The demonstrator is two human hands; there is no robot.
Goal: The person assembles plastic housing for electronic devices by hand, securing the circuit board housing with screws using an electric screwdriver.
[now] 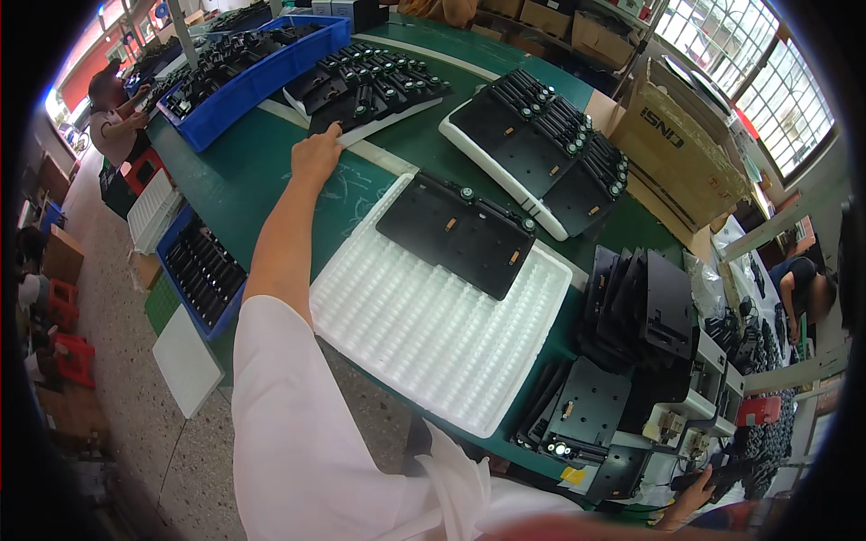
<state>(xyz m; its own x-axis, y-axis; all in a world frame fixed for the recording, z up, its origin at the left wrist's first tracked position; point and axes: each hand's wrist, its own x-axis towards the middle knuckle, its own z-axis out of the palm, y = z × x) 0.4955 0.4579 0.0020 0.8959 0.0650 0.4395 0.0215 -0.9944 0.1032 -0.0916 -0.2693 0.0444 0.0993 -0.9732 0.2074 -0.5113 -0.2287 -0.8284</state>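
My left arm stretches far forward across the green table. My left hand (316, 157) is closed at the near corner of a black panel (327, 112), its fingertips partly hidden. That panel lies with several others, fitted with black tubes and round silvery ends, on a white foam tray. In front of me, a single black panel (456, 236) with a tube along its far edge rests on a ribbed white foam tray (397, 338). At the lower right, my right hand (693, 501) grips a black part (726, 480) whose shape I cannot make out.
A second loaded foam tray (492, 164) stands at the far right, beside a cardboard box (677, 144). Stacked black panels (640, 307) are at my right. A blue crate (262, 77) of black parts sits far left; another blue crate (203, 270) is below the table edge.
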